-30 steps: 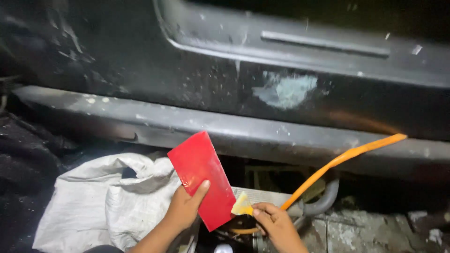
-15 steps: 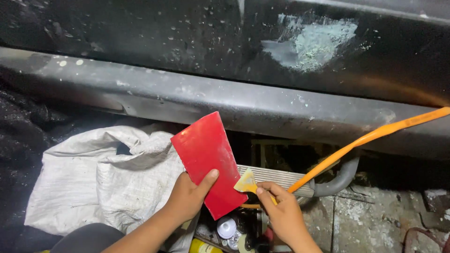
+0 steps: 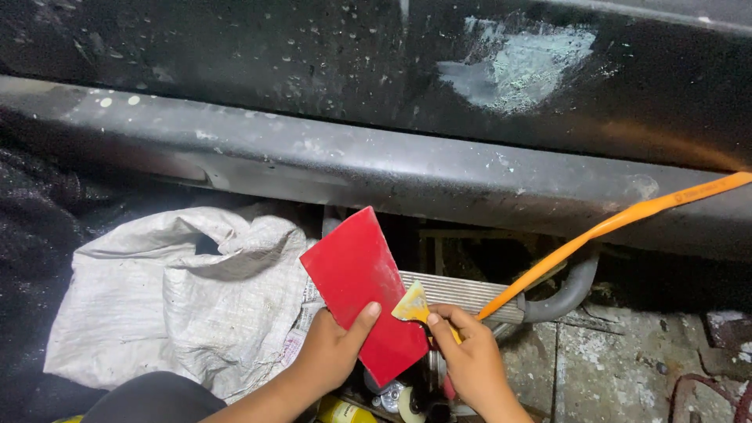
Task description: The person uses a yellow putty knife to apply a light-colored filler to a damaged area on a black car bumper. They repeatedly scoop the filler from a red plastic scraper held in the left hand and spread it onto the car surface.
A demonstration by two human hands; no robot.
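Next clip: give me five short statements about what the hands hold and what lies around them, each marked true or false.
1. The left hand holds a red flat card. True.
2. The right hand is empty. False: it grips a small yellow scraper.
3. A white woven sack lies left of the red card. True.
4. The orange hose is coiled on the sack. False: it runs up to the right, away from the sack.
5. A pale patch marks the dark panel above. True.

The sack [image 3: 180, 298] lies left of the flat card [image 3: 362, 290]; the hose [image 3: 611, 227] runs right of it; the car panel [image 3: 376, 94] stands behind it.
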